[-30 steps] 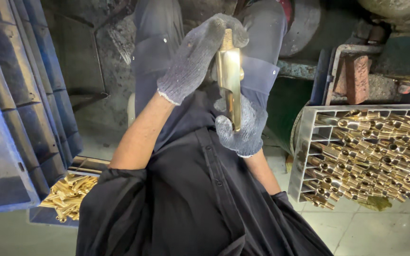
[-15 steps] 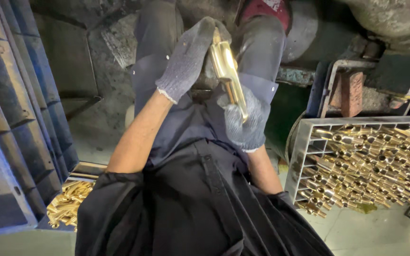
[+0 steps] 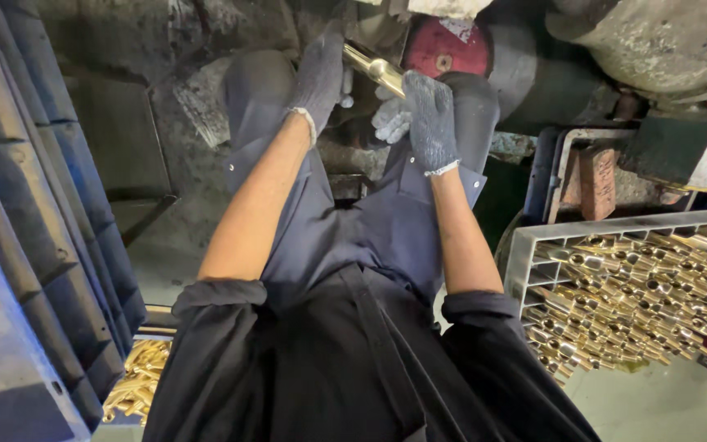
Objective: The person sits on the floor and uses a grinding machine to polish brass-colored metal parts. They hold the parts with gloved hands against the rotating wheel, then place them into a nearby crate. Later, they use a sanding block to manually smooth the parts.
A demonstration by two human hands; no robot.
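Note:
Both my hands wear grey knit gloves and reach forward over my knees. My left hand [image 3: 319, 75] grips the far end of a shiny brass bar [image 3: 372, 67]. My right hand [image 3: 427, 121] closes on the same bar nearer to me. The bar lies slanted, close to a red round wheel [image 3: 445, 51] on a grimy machine [image 3: 615, 41]. Most of the bar is hidden by the gloves.
A grey plastic crate [image 3: 533, 250] full of several brass fittings stands at the right. Another tray of brass pieces [image 3: 137, 381] lies low at the left, beside dark blue stacked crates [image 3: 34, 245]. A brick [image 3: 597, 182] sits behind the right crate.
Both hands have moved the brass bar away from me, from upright in front of my chest out toward the red wheel. My view has tilted down and forward.

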